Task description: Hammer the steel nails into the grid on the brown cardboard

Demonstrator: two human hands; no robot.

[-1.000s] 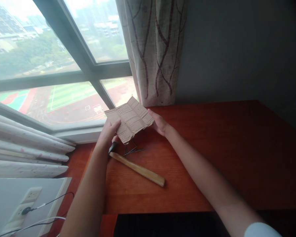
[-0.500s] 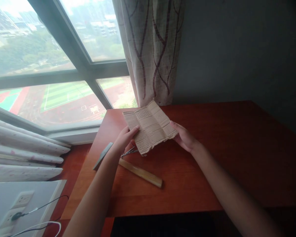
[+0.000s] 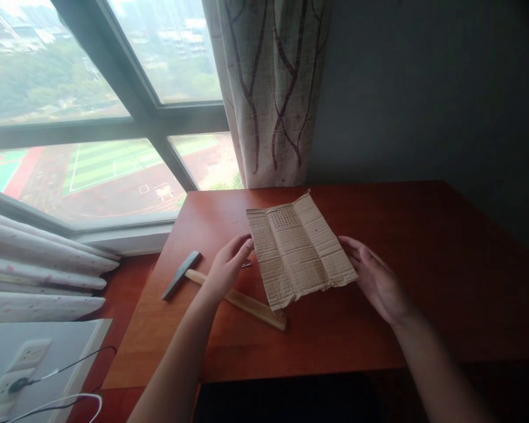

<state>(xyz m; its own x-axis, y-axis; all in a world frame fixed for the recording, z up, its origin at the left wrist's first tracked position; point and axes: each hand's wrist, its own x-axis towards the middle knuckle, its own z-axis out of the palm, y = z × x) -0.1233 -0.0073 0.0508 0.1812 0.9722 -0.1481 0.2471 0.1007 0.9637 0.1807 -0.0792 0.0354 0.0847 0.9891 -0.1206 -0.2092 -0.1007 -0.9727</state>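
Left hand (image 3: pixel 229 263) and right hand (image 3: pixel 377 282) flank cardboard (image 3: pixel 297 249), grips unclear; left arm (image 3: pixel 187 338) partly hides hammer (image 3: pixel 247 303) on counter (image 3: pixel 392 229).

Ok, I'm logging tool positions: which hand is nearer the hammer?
Left: the left hand is near the hammer, wrist overlapping it in view; the right hand is farther off, across the cardboard.

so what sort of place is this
Probably an upper-floor room in a home: a patterned curtain, a wooden table and a large window looking down on a sports field.
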